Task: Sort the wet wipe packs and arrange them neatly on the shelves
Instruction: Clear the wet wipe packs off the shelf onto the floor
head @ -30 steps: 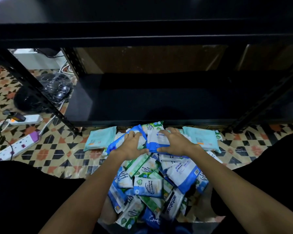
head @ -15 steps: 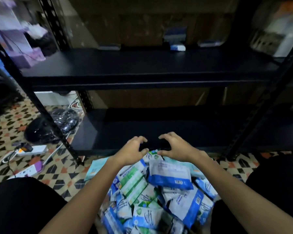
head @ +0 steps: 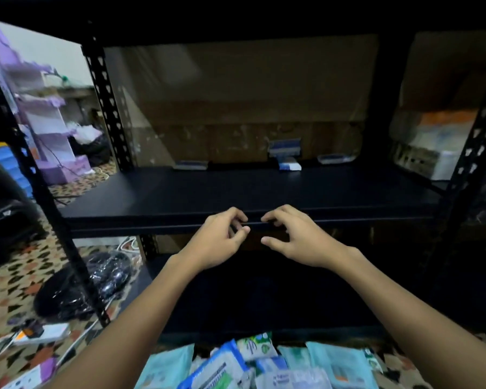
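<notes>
A heap of wet wipe packs (head: 250, 366), blue, green and teal, lies on the floor at the bottom edge, in front of a black metal rack. My left hand (head: 219, 242) and my right hand (head: 295, 240) hover side by side at the front edge of the middle shelf (head: 236, 189), fingers loosely curved, holding nothing. A few blue-and-white packs (head: 285, 153) stand at the back of that shelf. The lower shelf (head: 264, 299) shows as a dark surface beneath my forearms.
The rack's front left upright (head: 54, 206) slants down to the patterned floor. A black plastic bag (head: 76, 290) and power strips with cables (head: 40, 332) lie left of it. A purple and white rack (head: 48, 130) stands far left; boxes (head: 432, 141) sit right.
Both hands let go of the packs in the heap and rose empty to the middle shelf's edge. The view tilted upward, so the heap slid to the bottom of the frame.
</notes>
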